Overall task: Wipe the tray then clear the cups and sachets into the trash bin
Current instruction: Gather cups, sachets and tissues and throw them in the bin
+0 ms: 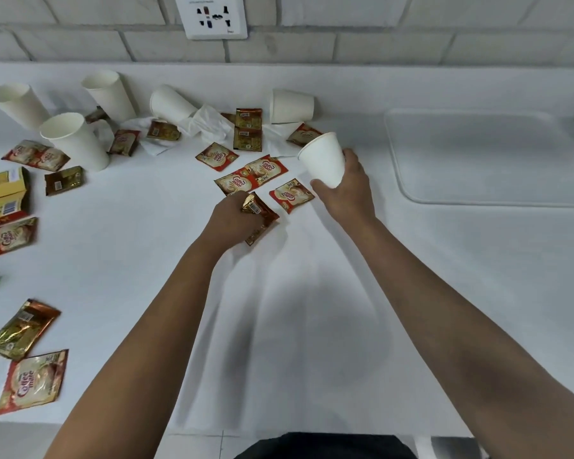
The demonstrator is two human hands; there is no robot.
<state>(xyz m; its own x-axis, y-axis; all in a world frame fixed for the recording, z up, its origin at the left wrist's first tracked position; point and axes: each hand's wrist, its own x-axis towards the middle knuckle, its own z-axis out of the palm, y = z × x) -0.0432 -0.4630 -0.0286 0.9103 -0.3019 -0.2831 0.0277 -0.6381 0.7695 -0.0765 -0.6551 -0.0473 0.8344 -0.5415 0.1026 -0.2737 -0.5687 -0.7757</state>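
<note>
Forearms: both bare, reaching away from the body over the white worktop (312, 309); dark clothing at the lower edge.
Left hand (227, 220): fingers curled shut over a brown-and-gold sachet (260, 215), barcode end sticking up, the rest trailing onto the worktop. It looks gathered in the fist rather than pinched, probably so more can be added.
Right hand (348, 183): wrapped around a white paper cup (322, 159), thumb on the near side, fingers behind. Cup tilted, mouth toward the left and up, clear of the surface; the angle suits using it as a scoop or holder for sachets, though that is a guess.
Sachets nearby: red-and-cream creamer packets (251, 177) lie flat just beyond the left hand; another (290, 194) lies between the two hands.
Remaining cups: four to the far left and centre, some upright and some tipped (75, 140); one more on its side by the wall (290, 106).
Tissue: crumpled white paper (209, 122) among the far sachets.
Tray (444, 193): translucent, far right, nothing on it; well apart from the litter.
Other litter: yellow box (2, 192) and loose sachets along the left edge.
Trash bin: not visible.
Stage, as judged: tray already bare, so clearing is under way, with most litter yet to collect.
</note>
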